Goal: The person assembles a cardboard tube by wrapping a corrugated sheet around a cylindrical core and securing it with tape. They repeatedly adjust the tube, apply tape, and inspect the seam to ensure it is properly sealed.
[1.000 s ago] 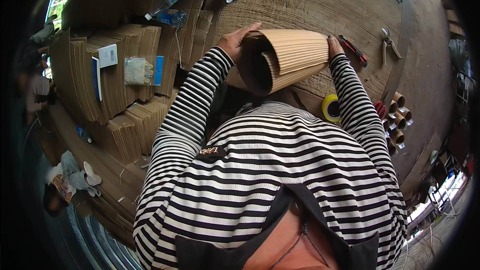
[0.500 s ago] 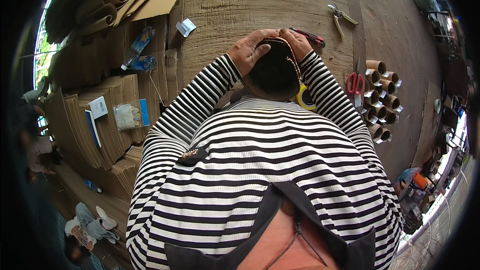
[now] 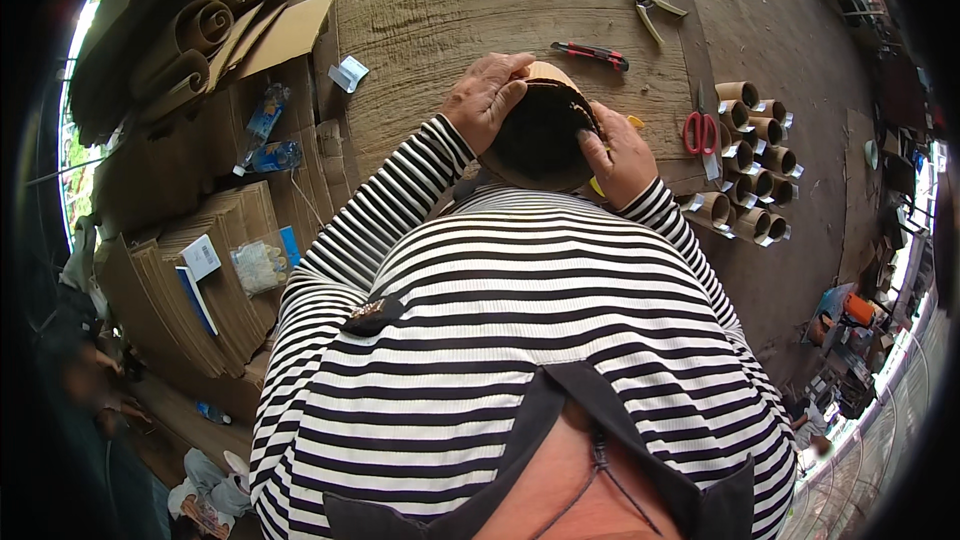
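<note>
A wide rolled cardboard tube (image 3: 545,140), dark inside with a rough corrugated rim, is held close to my body with its opening facing up. My left hand (image 3: 485,100) grips its left far side, thumb at the rim. On the right side my right hand (image 3: 622,155) pinches the wall, thumb inside the opening and fingers outside. A round yellow thing (image 3: 637,122) shows only in part behind my right hand. Just beyond the tube, a red and black utility knife (image 3: 590,54) lies on the wooden table (image 3: 450,10).
Pruning shears (image 3: 652,10) and red-handled scissors (image 3: 700,132) lie to the right, beside several short cardboard tubes (image 3: 765,130). At left are stacked cardboard sheets (image 3: 180,300), cardboard rolls (image 3: 205,25), a plastic bottle (image 3: 265,115) and a bag (image 3: 260,265). People sit at lower left.
My right hand has slid from the tube's far rim down to its right side, its thumb now inside. The left hand stays on the far left rim. The whole view has shifted slightly.
</note>
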The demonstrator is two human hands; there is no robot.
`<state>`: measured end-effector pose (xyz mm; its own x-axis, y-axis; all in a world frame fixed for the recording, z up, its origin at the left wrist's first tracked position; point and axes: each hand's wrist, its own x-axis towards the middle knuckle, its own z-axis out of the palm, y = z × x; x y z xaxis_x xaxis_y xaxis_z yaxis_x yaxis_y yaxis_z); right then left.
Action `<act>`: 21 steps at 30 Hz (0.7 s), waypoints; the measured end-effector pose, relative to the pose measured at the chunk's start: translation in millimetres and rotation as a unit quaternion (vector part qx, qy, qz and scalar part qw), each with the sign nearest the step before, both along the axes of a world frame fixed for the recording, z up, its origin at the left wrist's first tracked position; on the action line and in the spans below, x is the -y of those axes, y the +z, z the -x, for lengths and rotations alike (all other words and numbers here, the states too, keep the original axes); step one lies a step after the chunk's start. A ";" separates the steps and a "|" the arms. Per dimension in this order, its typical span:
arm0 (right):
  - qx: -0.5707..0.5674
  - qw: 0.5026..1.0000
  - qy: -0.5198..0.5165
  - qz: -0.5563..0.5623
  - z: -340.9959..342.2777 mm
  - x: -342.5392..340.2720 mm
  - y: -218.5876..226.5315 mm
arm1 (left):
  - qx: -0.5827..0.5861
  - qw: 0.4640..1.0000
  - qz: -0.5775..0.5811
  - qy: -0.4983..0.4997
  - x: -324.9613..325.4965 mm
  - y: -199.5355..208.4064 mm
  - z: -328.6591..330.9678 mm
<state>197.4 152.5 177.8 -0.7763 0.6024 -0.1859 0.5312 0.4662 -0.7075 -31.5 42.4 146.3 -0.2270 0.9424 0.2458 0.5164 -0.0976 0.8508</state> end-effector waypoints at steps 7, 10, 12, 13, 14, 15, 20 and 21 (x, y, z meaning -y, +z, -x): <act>-0.021 0.984 0.005 -0.176 7.5 21.9 9.5 | -0.061 0.998 0.005 0.023 24.5 0.4 -12.4; -0.041 0.969 0.020 -0.243 5.3 35.1 -0.3 | -0.044 0.999 0.001 0.008 44.8 -2.4 -11.3; -0.052 0.969 0.006 -0.241 5.9 43.8 -2.2 | -0.026 0.999 0.028 -0.009 59.0 -3.6 -10.2; -0.058 0.969 -0.002 -0.240 6.8 47.7 -1.2 | -0.008 1.000 0.013 -0.013 60.7 -6.9 -9.3; -0.058 0.976 -0.022 -0.208 9.0 50.3 6.0 | 0.011 1.000 -0.005 -0.018 60.1 -10.7 -8.7; -0.043 0.981 -0.044 -0.186 9.7 53.3 6.9 | 0.031 0.999 -0.021 -0.022 60.8 -12.9 -9.1; -0.063 0.981 -0.060 -0.175 9.2 56.8 -5.2 | 0.069 0.997 0.001 -0.036 59.1 -16.2 -17.3; -0.072 0.980 -0.061 -0.177 8.5 57.0 -7.6 | 0.049 0.998 -0.002 -0.033 59.2 -16.0 -18.8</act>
